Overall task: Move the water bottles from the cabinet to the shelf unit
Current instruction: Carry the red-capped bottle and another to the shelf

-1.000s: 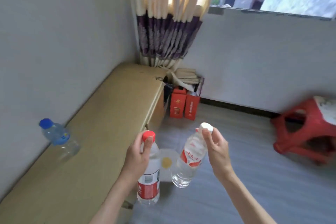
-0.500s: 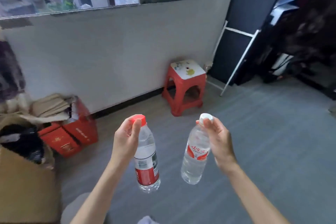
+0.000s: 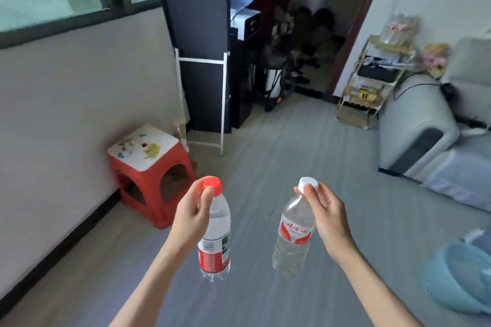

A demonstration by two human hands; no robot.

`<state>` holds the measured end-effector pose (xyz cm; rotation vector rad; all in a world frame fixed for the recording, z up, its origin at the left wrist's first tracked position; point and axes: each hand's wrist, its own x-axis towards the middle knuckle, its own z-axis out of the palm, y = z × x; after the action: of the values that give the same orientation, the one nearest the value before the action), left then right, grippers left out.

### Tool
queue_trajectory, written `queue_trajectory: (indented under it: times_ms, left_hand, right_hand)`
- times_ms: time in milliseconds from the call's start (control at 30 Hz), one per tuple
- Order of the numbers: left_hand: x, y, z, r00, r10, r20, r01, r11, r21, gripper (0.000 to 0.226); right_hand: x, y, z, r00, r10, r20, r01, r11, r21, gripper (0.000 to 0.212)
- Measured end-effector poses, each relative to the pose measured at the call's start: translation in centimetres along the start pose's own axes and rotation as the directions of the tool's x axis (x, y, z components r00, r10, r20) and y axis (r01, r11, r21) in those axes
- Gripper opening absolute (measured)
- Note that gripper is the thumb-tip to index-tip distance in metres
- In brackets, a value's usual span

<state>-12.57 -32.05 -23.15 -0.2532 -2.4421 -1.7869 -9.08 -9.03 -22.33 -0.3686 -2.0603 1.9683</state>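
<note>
My left hand (image 3: 190, 216) pinches the neck of a clear water bottle with a red cap and red label (image 3: 215, 241), which hangs upright above the floor. My right hand (image 3: 325, 216) pinches the white cap of a second clear bottle with a red and white label (image 3: 292, 236), hanging slightly tilted. A gold wire shelf unit (image 3: 372, 79) stands at the far right by the doorway, with several items on its tiers. The cabinet is out of view.
A red plastic stool (image 3: 151, 167) stands by the left wall. A dark panel on a white frame (image 3: 199, 61) stands behind it. A grey sofa (image 3: 430, 127) lines the right side, with a light blue basin (image 3: 459, 276) on the floor at the lower right.
The view has swung to the right, from the wooden cabinet and curtain past the stool to the doorway and shelf unit. Both hands keep their hold on the bottles.
</note>
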Motion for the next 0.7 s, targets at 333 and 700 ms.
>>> queue_trajectory:
  times_ms: [333, 700]
  left_hand:
    - [18.2, 0.2, 12.8, 0.962, 0.049, 0.268, -0.037, 0.998, -0.050, 0.017]
    - [38.1, 1.8, 30.3, 0.940, 0.066, 0.335, -0.045, 0.997, -0.070, 0.031]
  right_hand:
    - [15.3, 1.2, -7.2, 0.958, 0.029, -0.285, -0.043, 0.998, -0.042, 0.008]
    - [38.7, 1.4, -17.9, 0.952, 0.020, -0.306, -0.036, 0.998, -0.045, 0.006]
